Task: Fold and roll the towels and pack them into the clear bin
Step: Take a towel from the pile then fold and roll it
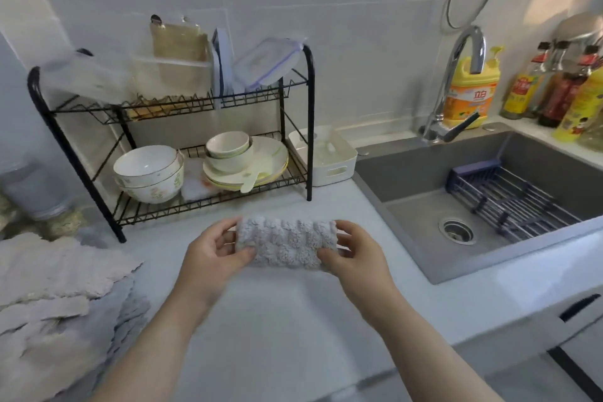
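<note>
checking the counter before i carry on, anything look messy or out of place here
Nothing looks spilled or broken. The towel pile at the left is ragged, its layers skewed. On the dish rack, top tier, a clear lid leans tilted. The rolled towel, gripped by the left hand and right hand, looks tidy.

grey rolled towel point(287, 243), held above counter

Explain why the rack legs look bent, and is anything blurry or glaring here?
Head view: the wide-angle lens bows the dish rack and sink outward; the rolled towel at centre is fairly sharp; the towel pile at lower left smears soft; glare gleams on the faucet.
</note>
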`<action>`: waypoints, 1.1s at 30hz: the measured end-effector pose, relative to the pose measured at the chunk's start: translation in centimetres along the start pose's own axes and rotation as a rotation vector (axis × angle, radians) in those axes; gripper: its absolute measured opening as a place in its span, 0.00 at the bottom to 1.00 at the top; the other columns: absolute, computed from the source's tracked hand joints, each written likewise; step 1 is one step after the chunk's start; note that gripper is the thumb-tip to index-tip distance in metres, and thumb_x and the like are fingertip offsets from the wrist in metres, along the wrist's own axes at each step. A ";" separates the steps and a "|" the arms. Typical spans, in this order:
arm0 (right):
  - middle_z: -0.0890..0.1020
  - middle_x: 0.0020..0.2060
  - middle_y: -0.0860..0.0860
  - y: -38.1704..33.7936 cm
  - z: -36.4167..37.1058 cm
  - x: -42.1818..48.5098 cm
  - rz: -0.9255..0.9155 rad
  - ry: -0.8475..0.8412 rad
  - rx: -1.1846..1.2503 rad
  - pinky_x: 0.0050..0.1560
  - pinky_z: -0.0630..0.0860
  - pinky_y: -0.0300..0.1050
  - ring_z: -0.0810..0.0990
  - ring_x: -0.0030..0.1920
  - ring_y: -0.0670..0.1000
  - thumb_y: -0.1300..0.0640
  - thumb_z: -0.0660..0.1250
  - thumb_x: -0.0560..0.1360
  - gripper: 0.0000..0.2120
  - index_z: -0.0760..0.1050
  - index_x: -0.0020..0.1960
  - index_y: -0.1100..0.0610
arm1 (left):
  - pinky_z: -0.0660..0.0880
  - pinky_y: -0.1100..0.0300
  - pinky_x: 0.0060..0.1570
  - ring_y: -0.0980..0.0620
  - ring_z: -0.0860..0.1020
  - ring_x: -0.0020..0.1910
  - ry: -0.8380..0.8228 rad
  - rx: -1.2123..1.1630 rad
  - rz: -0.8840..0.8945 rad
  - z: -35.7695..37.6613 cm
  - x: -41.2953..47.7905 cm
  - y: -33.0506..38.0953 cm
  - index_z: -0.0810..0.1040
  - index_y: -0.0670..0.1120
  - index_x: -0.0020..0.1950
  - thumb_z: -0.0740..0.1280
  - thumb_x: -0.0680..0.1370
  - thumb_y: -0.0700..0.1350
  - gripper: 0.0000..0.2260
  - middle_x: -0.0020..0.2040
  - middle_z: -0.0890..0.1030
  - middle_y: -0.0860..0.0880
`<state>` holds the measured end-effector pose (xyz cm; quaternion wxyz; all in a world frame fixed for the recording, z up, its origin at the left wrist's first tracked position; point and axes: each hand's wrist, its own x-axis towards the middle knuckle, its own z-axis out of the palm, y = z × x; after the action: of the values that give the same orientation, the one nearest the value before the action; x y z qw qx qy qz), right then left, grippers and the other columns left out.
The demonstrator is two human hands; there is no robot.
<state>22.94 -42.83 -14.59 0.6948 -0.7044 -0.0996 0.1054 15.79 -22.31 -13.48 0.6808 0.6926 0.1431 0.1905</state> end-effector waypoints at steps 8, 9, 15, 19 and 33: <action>0.84 0.50 0.60 -15.3 -8.7 -1.3 0.129 0.253 0.235 0.49 0.81 0.47 0.85 0.49 0.58 0.65 0.71 0.74 0.11 0.76 0.55 0.60 | 0.80 0.60 0.46 0.48 0.81 0.55 -0.186 -0.243 -0.064 9.4 2.9 14.2 0.77 0.47 0.60 0.72 0.69 0.37 0.21 0.57 0.83 0.44; 0.84 0.50 0.60 -17.4 -10.6 -1.8 0.120 0.273 0.241 0.50 0.81 0.46 0.84 0.49 0.57 0.65 0.70 0.74 0.10 0.76 0.55 0.60 | 0.79 0.61 0.46 0.48 0.82 0.54 -0.221 -0.266 -0.066 11.4 2.9 15.9 0.77 0.47 0.60 0.71 0.69 0.36 0.20 0.56 0.83 0.45; 0.84 0.47 0.57 -26.4 -24.3 -6.6 0.040 0.439 0.195 0.55 0.79 0.56 0.83 0.49 0.58 0.70 0.70 0.70 0.16 0.77 0.55 0.58 | 0.80 0.59 0.48 0.49 0.82 0.53 -0.532 -0.317 -0.015 25.8 1.5 24.2 0.78 0.48 0.58 0.72 0.66 0.37 0.21 0.54 0.84 0.47; 0.85 0.44 0.54 -29.3 -34.6 -11.4 -0.009 0.633 0.196 0.57 0.79 0.52 0.84 0.48 0.56 0.73 0.65 0.72 0.17 0.76 0.57 0.57 | 0.79 0.60 0.48 0.50 0.82 0.53 -0.742 -0.300 0.041 37.8 -1.3 27.7 0.78 0.47 0.58 0.75 0.65 0.34 0.23 0.52 0.85 0.47; 0.84 0.44 0.57 -29.1 -66.3 -22.6 -0.147 1.050 0.464 0.50 0.82 0.50 0.84 0.44 0.53 0.69 0.61 0.78 0.12 0.74 0.58 0.58 | 0.80 0.62 0.45 0.46 0.82 0.49 -1.142 -0.241 0.010 74.8 -15.0 30.1 0.76 0.41 0.56 0.70 0.71 0.27 0.16 0.50 0.83 0.42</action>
<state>20.46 -112.42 15.57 0.7929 -0.4826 0.2357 -0.2879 34.95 -96.62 15.47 0.7230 0.6041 -0.2727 -0.1948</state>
